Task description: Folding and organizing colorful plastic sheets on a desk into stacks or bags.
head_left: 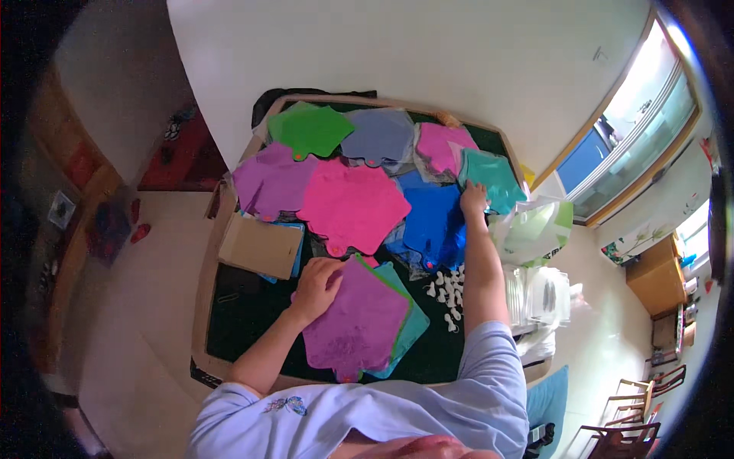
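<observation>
Your left hand [317, 287] lies on the far left edge of the near purple sheet [355, 317], fingers bent and close together; whether they pinch the edge or only rest on it, you cannot tell from this view. That sheet is at the near middle of the table [200, 321], soft-looking, flat and many-sided, with a rounded tab at its near end and darker mottling on its face; green and teal edges show beneath it on the right. Your right hand [474, 199] is extended to the left edge of the teal sheet [501, 177] at the far right, fingers curled down; their grip on it cannot be told. The table has a pale raised rim around a dark green surface. Beyond your hands lie similar angular sheets: a large pink sheet [355, 200] in the middle, a blue sheet [434, 222] to its right, a left purple sheet [269, 182] and, farther off, a bright green sheet [310, 128]. A flat brown cardboard piece [260, 245] sits at left. Small white pieces [453, 294] are scattered just left of your right forearm, which covers the blue sheet's right edge. Clear plastic packaging [541, 294] stands right of that arm.
</observation>
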`<state>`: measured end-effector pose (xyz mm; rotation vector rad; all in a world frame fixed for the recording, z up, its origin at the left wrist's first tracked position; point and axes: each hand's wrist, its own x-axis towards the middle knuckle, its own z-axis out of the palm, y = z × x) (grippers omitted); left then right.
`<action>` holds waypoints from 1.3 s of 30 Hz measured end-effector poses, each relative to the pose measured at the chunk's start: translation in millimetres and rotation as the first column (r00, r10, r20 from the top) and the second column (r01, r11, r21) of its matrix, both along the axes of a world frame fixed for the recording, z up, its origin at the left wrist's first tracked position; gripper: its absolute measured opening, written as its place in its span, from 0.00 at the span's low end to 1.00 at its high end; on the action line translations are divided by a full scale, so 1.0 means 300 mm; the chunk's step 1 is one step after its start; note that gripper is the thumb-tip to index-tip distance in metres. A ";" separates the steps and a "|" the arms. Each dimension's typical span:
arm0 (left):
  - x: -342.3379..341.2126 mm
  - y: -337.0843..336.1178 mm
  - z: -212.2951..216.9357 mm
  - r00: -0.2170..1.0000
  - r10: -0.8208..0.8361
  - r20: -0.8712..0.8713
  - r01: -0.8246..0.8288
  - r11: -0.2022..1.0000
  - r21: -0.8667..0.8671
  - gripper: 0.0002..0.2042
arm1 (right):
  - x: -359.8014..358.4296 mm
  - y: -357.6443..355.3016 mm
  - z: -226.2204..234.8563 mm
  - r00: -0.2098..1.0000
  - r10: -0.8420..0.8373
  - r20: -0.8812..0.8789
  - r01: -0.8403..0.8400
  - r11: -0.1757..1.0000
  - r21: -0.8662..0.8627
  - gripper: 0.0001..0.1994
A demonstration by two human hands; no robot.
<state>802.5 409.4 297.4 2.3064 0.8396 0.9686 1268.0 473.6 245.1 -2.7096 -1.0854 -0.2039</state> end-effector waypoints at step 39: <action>-0.328 -0.031 -0.035 0.999 0.007 0.050 0.007 0.957 -0.290 0.09 | -0.585 0.176 0.851 0.563 0.822 -0.080 -0.059 0.137 0.989 0.05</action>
